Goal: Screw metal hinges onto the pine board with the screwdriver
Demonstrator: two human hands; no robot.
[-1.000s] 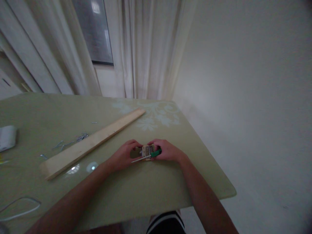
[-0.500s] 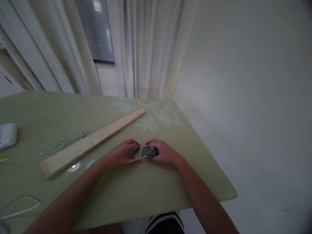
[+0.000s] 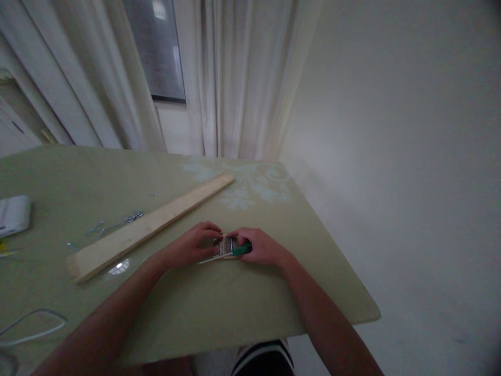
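A small wooden piece with shiny metal plates (image 3: 227, 245) lies on the table between my two hands; its exact kind I cannot make out. From the left, my left hand (image 3: 193, 244) grips the piece, thumb at the near side and fingers at the far side. My right hand (image 3: 263, 246) holds a screwdriver (image 3: 241, 249) by its green handle, and its fingertips also touch the piece's right side. The screwdriver's thin shaft points left across the near edge of the piece, toward my left thumb.
A long wooden board (image 3: 152, 224) lies diagonally on the green-covered table (image 3: 203, 308). Several loose screws (image 3: 133, 216) are scattered behind it. At the left are a white object (image 3: 14, 215) and a white cable (image 3: 37, 334). A wall (image 3: 391, 183) stands right of the table.
My right hand and the screwdriver have shifted slightly left. Its fingertips now reach further over the metal plates. The left hand keeps its hold.
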